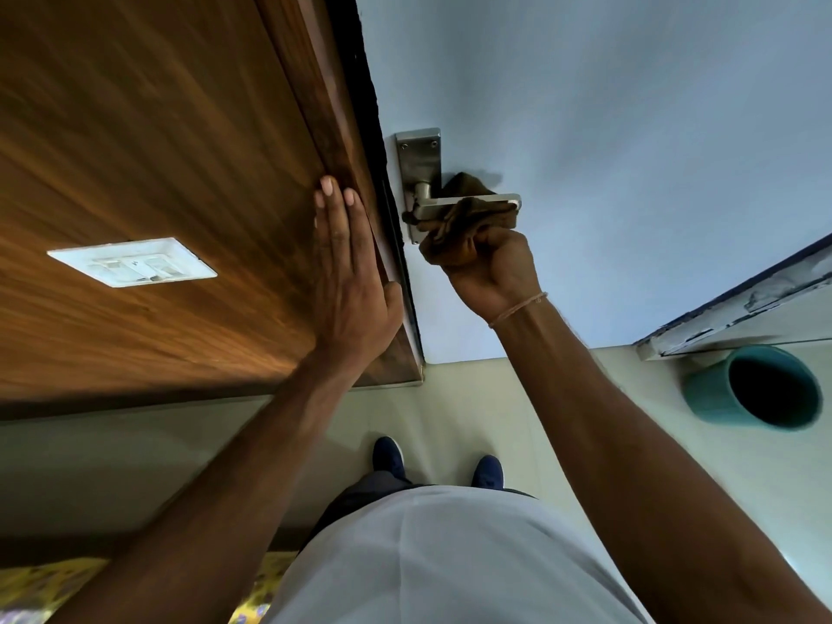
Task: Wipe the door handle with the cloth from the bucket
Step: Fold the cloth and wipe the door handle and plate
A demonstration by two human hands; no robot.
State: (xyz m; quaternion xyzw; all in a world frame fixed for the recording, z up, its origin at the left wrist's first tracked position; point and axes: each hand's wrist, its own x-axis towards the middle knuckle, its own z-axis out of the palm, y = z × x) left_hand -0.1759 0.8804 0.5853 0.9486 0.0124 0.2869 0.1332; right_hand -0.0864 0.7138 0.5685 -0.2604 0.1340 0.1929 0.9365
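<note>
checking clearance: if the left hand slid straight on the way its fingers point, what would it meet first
Probably nothing: the left hand lies flat on the wooden door frame, fingers pointing up it, and the frame runs on bare to the picture's top edge.

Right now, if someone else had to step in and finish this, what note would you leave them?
Right hand: gripping the brown cloth, pressed around the lever door handle.
Left hand: flat and open against the wooden door frame.
Teal bucket: on the floor to the right, by the wall.
Done: cloth fetched, wiping under way.
Left: finish the lever and its backplate.
</note>
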